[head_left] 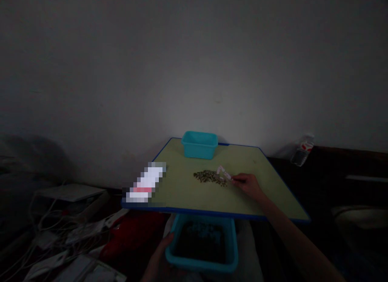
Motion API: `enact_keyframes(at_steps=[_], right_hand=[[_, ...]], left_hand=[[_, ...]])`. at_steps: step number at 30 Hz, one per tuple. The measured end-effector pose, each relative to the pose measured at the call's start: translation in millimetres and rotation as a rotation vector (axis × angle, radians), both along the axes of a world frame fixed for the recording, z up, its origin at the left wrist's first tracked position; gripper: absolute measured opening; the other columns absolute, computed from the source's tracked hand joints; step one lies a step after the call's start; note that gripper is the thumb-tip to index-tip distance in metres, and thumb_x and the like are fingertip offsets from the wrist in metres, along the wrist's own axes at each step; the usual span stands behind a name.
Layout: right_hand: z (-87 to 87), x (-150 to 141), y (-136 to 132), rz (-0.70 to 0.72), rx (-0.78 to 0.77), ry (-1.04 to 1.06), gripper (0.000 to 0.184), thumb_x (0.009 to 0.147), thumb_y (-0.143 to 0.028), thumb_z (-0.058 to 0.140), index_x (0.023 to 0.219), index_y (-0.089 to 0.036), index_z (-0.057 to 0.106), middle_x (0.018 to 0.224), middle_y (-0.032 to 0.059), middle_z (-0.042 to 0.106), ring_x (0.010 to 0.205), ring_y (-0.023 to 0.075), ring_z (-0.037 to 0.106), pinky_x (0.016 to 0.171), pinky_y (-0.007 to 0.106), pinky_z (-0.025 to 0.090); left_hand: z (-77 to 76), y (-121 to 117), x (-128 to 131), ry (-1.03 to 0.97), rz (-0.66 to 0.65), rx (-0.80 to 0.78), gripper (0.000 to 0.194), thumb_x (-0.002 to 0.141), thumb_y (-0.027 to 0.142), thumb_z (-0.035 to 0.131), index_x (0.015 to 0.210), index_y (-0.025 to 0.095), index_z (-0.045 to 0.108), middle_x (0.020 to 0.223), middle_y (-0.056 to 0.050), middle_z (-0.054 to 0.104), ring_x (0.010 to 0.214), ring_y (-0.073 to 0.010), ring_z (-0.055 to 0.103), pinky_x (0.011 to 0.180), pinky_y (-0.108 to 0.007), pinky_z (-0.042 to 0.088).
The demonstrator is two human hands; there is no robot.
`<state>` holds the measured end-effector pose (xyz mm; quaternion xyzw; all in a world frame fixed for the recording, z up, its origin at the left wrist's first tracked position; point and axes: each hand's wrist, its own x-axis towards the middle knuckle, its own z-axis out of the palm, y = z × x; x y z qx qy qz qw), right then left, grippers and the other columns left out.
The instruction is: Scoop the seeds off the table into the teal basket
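Two hands are at work: my right hand (249, 185) has its fingers pinched closed on a pale looped piece (227, 175), whose far end is at the right side of a loose heap of small dark bits (207, 176) on the counter (178, 193). My left hand (160, 249) grips the near tub (200, 264) by its left side, thumb at the rim; the other fingers are mostly hidden. That tub sits over my lap, below the near edge, with dark contents I can't make out.

A quick flick of the pale piece could scatter the bits, since they lie loose and thin out to the right. If my left grip slackened, the near tub could tip, having only my lap beneath it. Bits pushed nearer could miss its mouth.

The blue near edge (194, 211) runs between heap and tub, and my right forearm crosses it. The far tub (200, 150) limits reach toward the wall (212, 72), and the blurred bright panel (145, 185) limits the left; rightward there is more room.
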<state>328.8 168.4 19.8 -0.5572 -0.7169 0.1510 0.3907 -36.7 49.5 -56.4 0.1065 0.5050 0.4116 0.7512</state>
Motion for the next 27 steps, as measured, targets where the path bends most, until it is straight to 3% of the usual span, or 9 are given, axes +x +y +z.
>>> enact_keyframes(at_steps=[7,13,19,23,27], right_hand=[[0.0,1,0,-0.003,-0.007,0.002,0.020,0.082,-0.032,0.069,0.091,-0.021,0.083,0.084,0.0071,0.079,0.073,0.0229,0.071,0.067,0.032,0.052],[1.5,0,0,0.003,-0.028,0.000,0.020,0.082,-0.032,0.069,0.092,-0.021,0.083,0.084,0.0071,0.079,0.074,0.0224,0.071,0.068,0.031,0.051],[0.4,0,-1,0.024,-0.038,0.000,0.020,0.082,-0.032,0.070,0.092,-0.022,0.083,0.083,0.0066,0.079,0.073,0.0224,0.071,0.068,0.031,0.051],[-1.2,1,0,0.023,-0.027,0.010,0.020,0.083,-0.033,0.069,0.091,-0.022,0.083,0.083,0.0068,0.079,0.074,0.0230,0.071,0.068,0.032,0.051],[-1.4,2,1,0.058,-0.036,0.005,0.020,0.083,-0.033,0.069,0.092,-0.023,0.083,0.084,0.0061,0.079,0.074,0.0225,0.072,0.069,0.032,0.052]], left_hand=[[2.6,1,3,0.036,-0.020,-0.014,0.087,0.084,0.050,0.062,0.153,0.005,0.034,0.075,-0.011,0.076,0.072,-0.0369,0.070,0.063,-0.051,0.057],[5.0,1,4,0.024,-0.006,-0.006,0.089,0.078,0.048,0.067,0.155,0.017,0.036,0.089,-0.011,0.078,0.087,-0.0402,0.072,0.079,-0.056,0.055],[-6.2,0,2,0.045,-0.031,0.022,0.088,0.077,0.052,0.068,0.153,0.016,0.040,0.092,-0.013,0.079,0.086,-0.0414,0.072,0.074,-0.055,0.055],[-15.1,3,0,0.028,-0.035,0.000,0.087,0.079,0.053,0.066,0.151,0.011,0.040,0.081,-0.012,0.078,0.080,-0.0406,0.071,0.072,-0.054,0.056],[-12.8,4,1,0.002,-0.085,-0.007,0.076,0.083,0.054,0.061,0.145,0.011,0.048,0.064,-0.006,0.073,0.067,-0.0367,0.070,0.067,-0.051,0.055]])
